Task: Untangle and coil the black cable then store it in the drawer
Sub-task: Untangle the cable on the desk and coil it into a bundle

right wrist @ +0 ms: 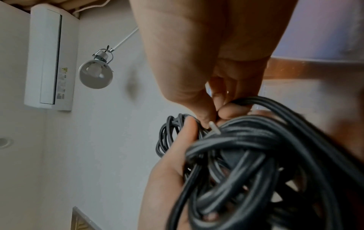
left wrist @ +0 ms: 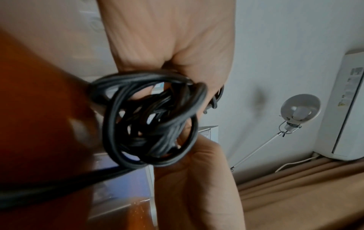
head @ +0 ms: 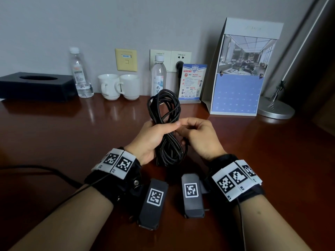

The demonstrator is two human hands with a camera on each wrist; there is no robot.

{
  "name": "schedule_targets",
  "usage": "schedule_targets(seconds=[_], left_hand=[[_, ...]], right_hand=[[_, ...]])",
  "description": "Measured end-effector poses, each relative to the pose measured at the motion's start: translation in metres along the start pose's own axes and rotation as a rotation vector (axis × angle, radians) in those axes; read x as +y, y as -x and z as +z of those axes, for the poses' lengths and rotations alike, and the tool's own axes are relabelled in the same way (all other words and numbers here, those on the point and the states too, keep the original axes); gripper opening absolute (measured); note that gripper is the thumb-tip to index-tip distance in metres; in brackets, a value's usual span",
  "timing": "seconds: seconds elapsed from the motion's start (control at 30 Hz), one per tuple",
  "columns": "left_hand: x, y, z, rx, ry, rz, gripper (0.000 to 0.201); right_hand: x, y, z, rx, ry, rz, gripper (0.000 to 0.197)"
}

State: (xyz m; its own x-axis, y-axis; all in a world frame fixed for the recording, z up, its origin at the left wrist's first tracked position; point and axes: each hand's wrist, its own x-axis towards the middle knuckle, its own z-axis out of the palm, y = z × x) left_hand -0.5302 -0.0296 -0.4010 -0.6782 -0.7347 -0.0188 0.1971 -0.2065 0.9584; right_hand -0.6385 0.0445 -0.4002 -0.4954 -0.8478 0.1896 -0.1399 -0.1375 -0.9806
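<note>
The black cable [head: 164,109] is gathered into a long bundle of several loops and held upright above the brown desk [head: 72,134]. My left hand [head: 159,130] grips the bundle round its middle, with the thumb laid across the front. My right hand [head: 188,127] is beside it with its fingers curled, pinching strands of the cable [right wrist: 256,147] at the same height. A small white piece [right wrist: 214,129] sticks out at that pinch. In the left wrist view the loops [left wrist: 149,124] hang between both hands. No drawer is in view.
Along the wall stand a black tissue box [head: 36,86], two water bottles [head: 79,73], two white cups [head: 119,86], a blue card stand [head: 192,83], a desk calendar [head: 241,73] and a lamp base [head: 275,109]. A thin black wire [head: 45,171] crosses the desk at the left.
</note>
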Motion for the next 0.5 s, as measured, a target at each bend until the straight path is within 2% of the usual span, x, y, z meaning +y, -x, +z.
schedule_targets(seconds=[0.1, 0.23, 0.33, 0.43, 0.5], left_hand=[[-0.001, -0.001, -0.001, -0.002, 0.072, -0.048, 0.016], [0.000, -0.005, -0.004, -0.068, 0.184, -0.133, 0.028], [0.006, -0.005, -0.006, -0.128, 0.249, -0.180, 0.023], [0.008, -0.007, -0.005, -0.126, 0.335, -0.203, 0.042], [0.012, -0.008, -0.006, -0.089, 0.393, -0.158, 0.049]], right_hand=[[0.004, -0.002, 0.000, 0.012, 0.000, 0.084, 0.010], [0.005, -0.003, 0.001, 0.031, -0.118, 0.214, 0.016], [0.005, -0.002, 0.003, -0.025, -0.186, 0.283, 0.019], [0.006, -0.003, 0.005, -0.058, -0.194, 0.297, 0.018], [0.005, -0.005, 0.005, -0.065, -0.207, 0.319, 0.014]])
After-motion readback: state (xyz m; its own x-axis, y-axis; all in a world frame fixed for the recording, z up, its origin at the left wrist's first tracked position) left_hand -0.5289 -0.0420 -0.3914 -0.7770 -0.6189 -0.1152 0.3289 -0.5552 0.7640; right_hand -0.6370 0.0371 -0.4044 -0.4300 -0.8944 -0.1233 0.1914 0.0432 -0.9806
